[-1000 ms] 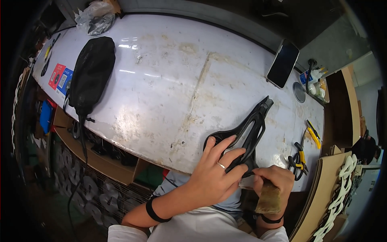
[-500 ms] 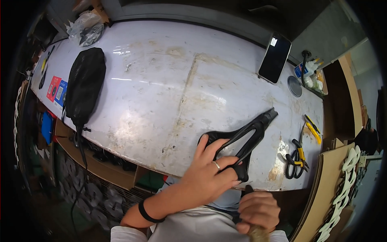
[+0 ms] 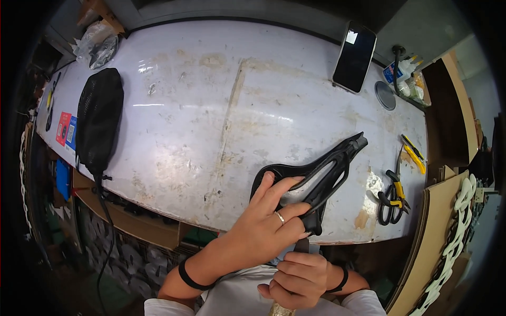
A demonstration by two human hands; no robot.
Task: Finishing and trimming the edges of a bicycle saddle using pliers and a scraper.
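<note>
Bicycle saddle (image 3: 323,193), likely light and stiff: hold the wide end. Left grip (image 3: 262,230) curls onto it; right grip (image 3: 301,279) clenches a tool (image 3: 301,246).

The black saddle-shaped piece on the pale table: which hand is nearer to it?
Left. The left hand rests on the black saddle-shaped piece; the right hand is apart from it, below its lower end in the picture, gripping a dark, tan-handled tool.

Clenching the right hand (image 3: 299,279) in a fist, with forearm (image 3: 349,282) angled inward; holding the left hand (image 3: 257,226) palm-down with fingers (image 3: 265,183) bent and parted, ahead and left of that grip.
</note>
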